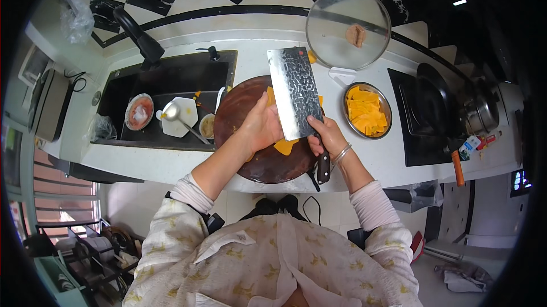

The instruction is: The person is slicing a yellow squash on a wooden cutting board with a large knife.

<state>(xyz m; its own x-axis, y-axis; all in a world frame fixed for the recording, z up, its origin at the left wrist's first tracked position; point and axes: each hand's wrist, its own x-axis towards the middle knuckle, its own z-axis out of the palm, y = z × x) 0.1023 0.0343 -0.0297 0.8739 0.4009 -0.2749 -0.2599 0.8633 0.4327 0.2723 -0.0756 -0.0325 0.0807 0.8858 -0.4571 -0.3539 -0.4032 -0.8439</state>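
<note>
My right hand (327, 136) grips a cleaver (292, 93) where its dark riveted handle meets the wide hammered blade. The blade is raised flat above a round dark wooden chopping board (239, 93). Close against the blade's left edge is my left hand (261, 125), thumb up and palm turned to the right. Its fingers run partly behind the blade, so what they hold is hidden. Orange slices, apparently pumpkin (283, 147), show below the blade and beside the left thumb. To the right, a steel bowl (344, 115) holds many such slices.
A glass lid (329, 12) leans upright against the back wall. On the left, a black sink (124, 80) contains a dish (139, 111), a white board (181, 123) and a ladle (172, 110). A wok (436, 97) with an orange handle stands on the right-hand hob (401, 136).
</note>
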